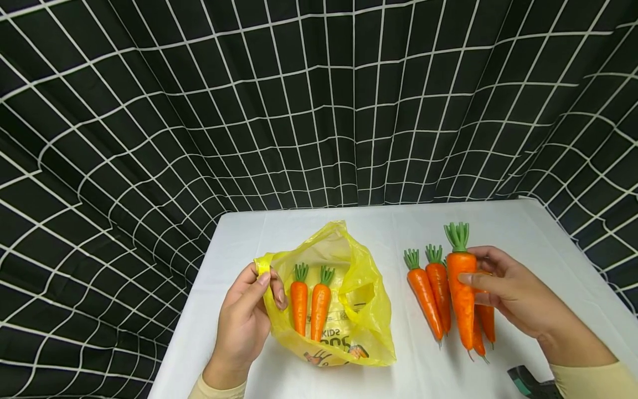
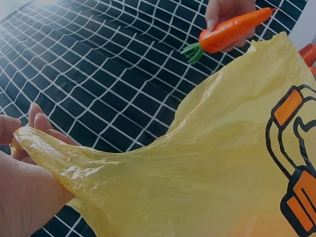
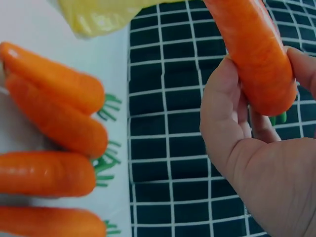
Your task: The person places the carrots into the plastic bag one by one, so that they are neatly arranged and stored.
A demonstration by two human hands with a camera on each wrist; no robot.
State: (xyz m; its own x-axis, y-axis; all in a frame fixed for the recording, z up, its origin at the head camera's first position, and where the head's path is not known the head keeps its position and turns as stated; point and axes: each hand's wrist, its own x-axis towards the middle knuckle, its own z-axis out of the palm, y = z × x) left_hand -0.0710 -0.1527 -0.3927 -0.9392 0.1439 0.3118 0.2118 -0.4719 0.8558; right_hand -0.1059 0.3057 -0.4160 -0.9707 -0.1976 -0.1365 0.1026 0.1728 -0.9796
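A yellow plastic bag (image 1: 366,332) lies with its mouth spread, and two carrots (image 1: 299,302) with green tops are inside it. The left hand (image 1: 244,321) pinches the bag's rim at its left side; in the left wrist view the left hand (image 2: 29,187) grips the gathered edge. Held up by the right hand (image 1: 518,299) is one carrot (image 1: 461,288), thumb on its front, green top upward. In the right wrist view the right hand (image 3: 266,163) holds this carrot (image 3: 261,59) between thumb and fingers. Below and beside it, several carrots (image 1: 425,296) rest on the table.
The white table (image 1: 199,332) is bounded by a black curtain (image 1: 299,111) with a white grid. A dark and green object (image 1: 530,382) is partly in view at the front right, near the right sleeve (image 1: 593,379).
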